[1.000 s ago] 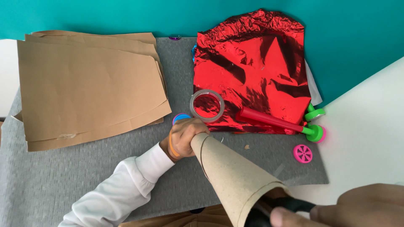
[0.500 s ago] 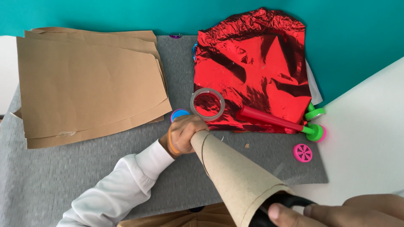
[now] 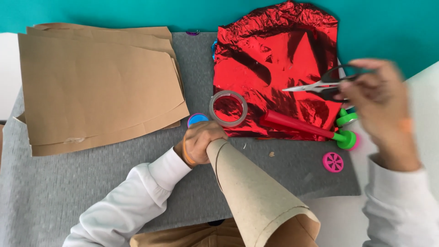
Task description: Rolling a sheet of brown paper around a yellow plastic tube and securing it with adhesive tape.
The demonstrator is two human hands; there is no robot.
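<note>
1. Cone (image 3: 256,192) of brown card lies tilted over the grey mat (image 3: 91,183), narrow tip up by the tape roll (image 3: 228,108), wide end toward the person.
2. Left hand (image 3: 201,139) is curled tight round the tip, wrist bent in, white sleeve slanting up from bottom left.
3. Right hand (image 3: 382,103) is up at the right, blurry, fingers through the scissors (image 3: 324,84) handles, blades pointing left over the red foil (image 3: 274,68).
4. Card sheets (image 3: 98,87) sit stacked at the left.

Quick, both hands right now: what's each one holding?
Left hand: closed around the narrow end of the cardboard cone.
Right hand: holding the scissors above the red foil sheet; blurred.
</note>
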